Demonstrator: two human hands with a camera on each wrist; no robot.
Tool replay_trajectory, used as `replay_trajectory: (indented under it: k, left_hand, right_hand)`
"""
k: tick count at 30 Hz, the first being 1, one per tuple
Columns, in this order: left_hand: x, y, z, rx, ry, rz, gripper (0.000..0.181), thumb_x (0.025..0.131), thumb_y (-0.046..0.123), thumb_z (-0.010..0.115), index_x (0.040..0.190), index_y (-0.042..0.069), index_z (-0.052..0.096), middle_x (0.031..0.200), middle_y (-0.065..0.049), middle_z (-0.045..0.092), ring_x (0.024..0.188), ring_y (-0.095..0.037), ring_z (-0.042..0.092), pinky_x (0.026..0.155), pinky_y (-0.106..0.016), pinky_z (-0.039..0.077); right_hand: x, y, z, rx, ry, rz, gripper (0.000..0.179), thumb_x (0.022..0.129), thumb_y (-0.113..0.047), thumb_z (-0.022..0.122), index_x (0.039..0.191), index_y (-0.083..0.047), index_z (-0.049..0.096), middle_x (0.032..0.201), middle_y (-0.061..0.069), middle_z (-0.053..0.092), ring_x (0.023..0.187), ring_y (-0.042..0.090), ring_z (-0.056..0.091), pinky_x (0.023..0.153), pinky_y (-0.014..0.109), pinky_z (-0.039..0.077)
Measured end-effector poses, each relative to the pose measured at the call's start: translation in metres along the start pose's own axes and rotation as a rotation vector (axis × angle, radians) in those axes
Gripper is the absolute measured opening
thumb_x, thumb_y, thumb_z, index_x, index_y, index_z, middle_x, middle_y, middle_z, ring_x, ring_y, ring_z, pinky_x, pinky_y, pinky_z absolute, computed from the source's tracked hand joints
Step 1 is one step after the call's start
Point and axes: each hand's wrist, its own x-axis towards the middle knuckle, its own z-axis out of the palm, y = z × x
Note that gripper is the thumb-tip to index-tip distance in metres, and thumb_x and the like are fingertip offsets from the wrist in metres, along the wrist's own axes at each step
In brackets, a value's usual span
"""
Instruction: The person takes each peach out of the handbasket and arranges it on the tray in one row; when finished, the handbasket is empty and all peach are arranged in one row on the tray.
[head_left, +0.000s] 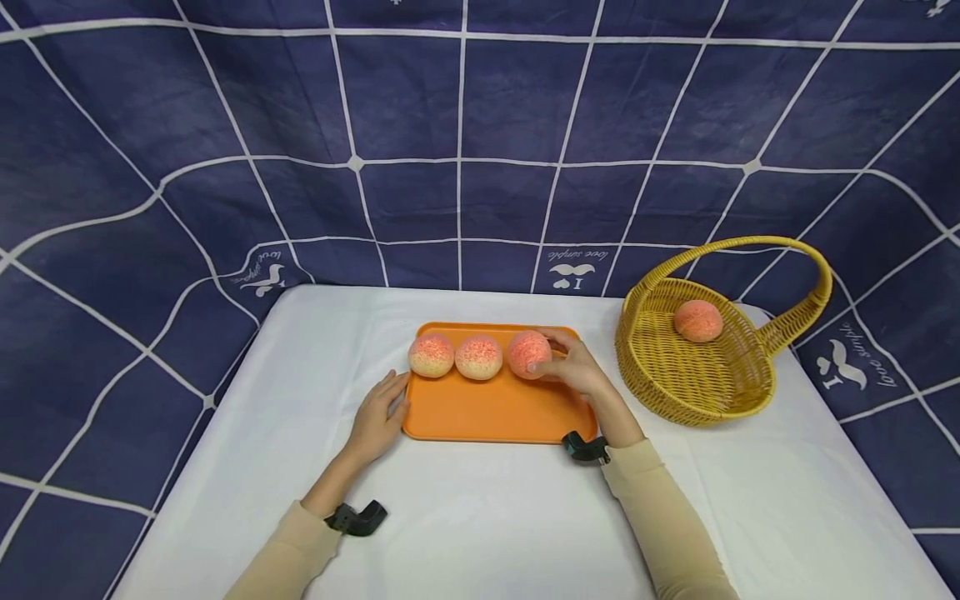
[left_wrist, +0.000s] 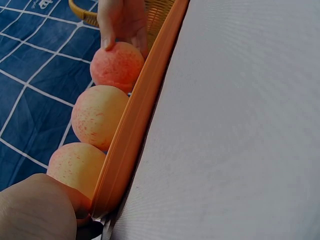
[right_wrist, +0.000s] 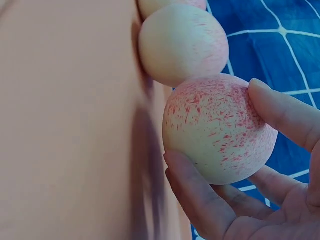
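Right hand [head_left: 573, 367] fingers [right_wrist: 195, 192] curl round peach [right_wrist: 217, 127] (on tray [head_left: 487, 408]).

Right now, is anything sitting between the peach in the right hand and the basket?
Nothing visible. The right hand grips the peach on the tray; only bare tablecloth separates it from the basket.

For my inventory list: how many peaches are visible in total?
4. Three in a row on the orange tray: left peach, middle peach, right peach gripped by the right hand. The fourth peach lies in the basket.
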Motion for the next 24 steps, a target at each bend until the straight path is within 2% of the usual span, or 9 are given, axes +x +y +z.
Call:
replay_trajectory:
  k: [7,16,20,24]
  left_hand:
    - [0.000,-0.002,0.001,-0.005,0.006,0.011,0.046,0.097,0.007,0.054,0.140,-0.005,0.048,0.145,-0.022,0.049,0.142,-0.041,0.035,0.119,-0.055,0.023]
    - [-0.001,-0.001,0.001,-0.007,0.009,0.018,0.045,0.097,0.008,0.053,0.140,-0.007,0.048,0.145,-0.023,0.048,0.141,-0.042,0.036,0.118,-0.057,0.025]
    - [0.000,-0.001,0.000,-0.006,0.006,0.018,0.045,0.097,0.008,0.053,0.139,-0.007,0.048,0.145,-0.024,0.048,0.141,-0.042,0.036,0.118,-0.056,0.024]
    - [0.000,-0.001,0.000,-0.004,-0.003,0.006,0.046,0.097,0.008,0.053,0.140,-0.007,0.047,0.145,-0.023,0.048,0.142,-0.041,0.035,0.119,-0.055,0.024]
  right_hand:
    - [0.005,0.006,0.005,0.029,0.027,0.026,0.075,0.081,0.003,0.072,0.148,-0.008,0.040,0.144,0.022,0.043,0.115,0.032,0.055,0.085,0.030,0.059]
    - [0.006,0.010,0.011,-0.027,0.056,-0.016,0.076,0.080,0.002,0.073,0.148,-0.009,0.041,0.149,0.017,0.041,0.124,0.036,0.053,0.086,0.028,0.057]
    - [0.006,0.011,0.012,-0.075,0.064,-0.038,0.076,0.080,0.000,0.074,0.148,-0.008,0.041,0.148,0.018,0.043,0.125,0.037,0.054,0.090,0.029,0.055]
    - [0.007,0.012,0.012,-0.079,0.063,-0.039,0.076,0.081,0.000,0.074,0.148,-0.006,0.039,0.149,0.019,0.042,0.126,0.039,0.053,0.091,0.029,0.054]
